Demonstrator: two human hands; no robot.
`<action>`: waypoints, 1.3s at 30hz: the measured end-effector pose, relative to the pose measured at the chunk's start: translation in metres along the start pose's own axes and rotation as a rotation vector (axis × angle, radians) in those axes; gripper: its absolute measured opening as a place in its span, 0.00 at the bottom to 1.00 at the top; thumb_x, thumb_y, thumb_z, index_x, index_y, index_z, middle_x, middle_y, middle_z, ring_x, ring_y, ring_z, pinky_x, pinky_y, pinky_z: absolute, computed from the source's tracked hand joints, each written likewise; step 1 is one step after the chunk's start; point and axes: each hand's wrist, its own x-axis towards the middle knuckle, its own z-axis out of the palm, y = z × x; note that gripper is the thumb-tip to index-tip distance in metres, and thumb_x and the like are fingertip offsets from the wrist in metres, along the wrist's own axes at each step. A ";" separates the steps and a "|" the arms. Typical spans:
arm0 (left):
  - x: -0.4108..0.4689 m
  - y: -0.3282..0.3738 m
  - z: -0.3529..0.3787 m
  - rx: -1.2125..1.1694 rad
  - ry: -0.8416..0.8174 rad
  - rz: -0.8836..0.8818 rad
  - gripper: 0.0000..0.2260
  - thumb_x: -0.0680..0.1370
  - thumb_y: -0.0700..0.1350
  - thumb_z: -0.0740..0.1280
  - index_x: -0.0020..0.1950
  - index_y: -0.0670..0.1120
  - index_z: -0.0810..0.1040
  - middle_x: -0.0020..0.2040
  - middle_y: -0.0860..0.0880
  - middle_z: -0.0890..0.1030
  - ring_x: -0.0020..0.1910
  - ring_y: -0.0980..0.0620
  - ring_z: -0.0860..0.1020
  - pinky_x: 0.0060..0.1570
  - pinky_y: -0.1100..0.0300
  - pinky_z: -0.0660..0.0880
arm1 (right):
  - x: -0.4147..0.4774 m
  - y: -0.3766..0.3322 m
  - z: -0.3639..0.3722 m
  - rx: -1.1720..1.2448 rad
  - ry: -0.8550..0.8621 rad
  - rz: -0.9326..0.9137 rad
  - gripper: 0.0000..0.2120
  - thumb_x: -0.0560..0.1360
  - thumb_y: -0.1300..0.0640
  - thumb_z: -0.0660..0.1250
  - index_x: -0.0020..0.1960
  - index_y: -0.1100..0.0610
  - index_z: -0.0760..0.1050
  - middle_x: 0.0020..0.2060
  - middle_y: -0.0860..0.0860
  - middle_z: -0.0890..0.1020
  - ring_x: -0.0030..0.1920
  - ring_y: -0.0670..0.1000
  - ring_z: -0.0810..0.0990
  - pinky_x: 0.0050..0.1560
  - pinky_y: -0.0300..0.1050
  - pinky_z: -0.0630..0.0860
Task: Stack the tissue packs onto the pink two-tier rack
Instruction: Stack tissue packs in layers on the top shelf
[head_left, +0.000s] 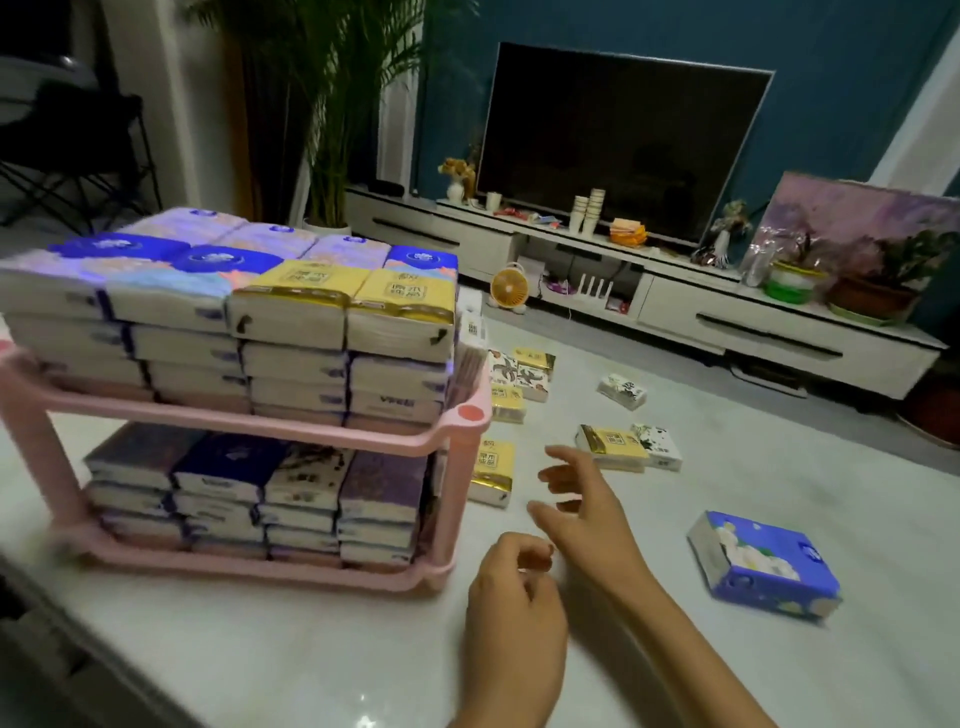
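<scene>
Currently both tiers of the pink rack (260, 422), in the left half of the frame, are filled with stacked tissue packs (291, 358). Two yellow top packs (343, 291) sit at the upper tier's right front corner. My right hand (582, 501), centre-right, has its fingers spread and empty, hovering over the white tabletop (311, 649) just short of a loose yellow pack (613, 448). A white floral pack (658, 446) lies touching that one on its right. A second yellow pack (492, 474) lies just beside the rack's right leg, left of my fingertips. My left hand (511, 587), below the right in the frame, has its fingers curled in toward the thumb; I see nothing in it. A blue pack (763, 564) lies alone at lower right, tilted, well apart from the others. Higher up the table is a small cluster of packs (519, 376) near the rack, with a single white pack (622, 391) to its right. In the upper frame a dark television (623, 140) stands on a low white cabinet (779, 322), with a small orange fan (509, 286) near it and a potted palm (332, 104) at upper left.
</scene>
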 end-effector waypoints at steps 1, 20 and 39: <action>0.001 -0.002 0.001 0.007 0.015 -0.031 0.13 0.74 0.35 0.60 0.40 0.55 0.72 0.46 0.53 0.80 0.46 0.54 0.76 0.45 0.65 0.70 | 0.010 0.000 0.004 -0.058 -0.041 -0.035 0.28 0.71 0.62 0.69 0.66 0.48 0.63 0.56 0.47 0.73 0.56 0.45 0.71 0.50 0.30 0.69; 0.017 -0.006 0.007 0.622 0.007 0.604 0.20 0.68 0.49 0.56 0.58 0.48 0.74 0.58 0.49 0.77 0.56 0.49 0.74 0.53 0.58 0.65 | 0.073 0.001 -0.064 -0.310 -0.317 0.122 0.30 0.70 0.49 0.71 0.69 0.48 0.64 0.65 0.50 0.69 0.65 0.51 0.69 0.61 0.42 0.68; 0.006 0.006 -0.007 0.953 -0.236 0.460 0.23 0.64 0.50 0.60 0.57 0.42 0.74 0.62 0.40 0.71 0.62 0.37 0.70 0.61 0.52 0.62 | 0.012 0.040 -0.051 -0.519 -0.160 -0.025 0.17 0.69 0.53 0.71 0.55 0.46 0.69 0.57 0.49 0.70 0.55 0.49 0.69 0.56 0.43 0.67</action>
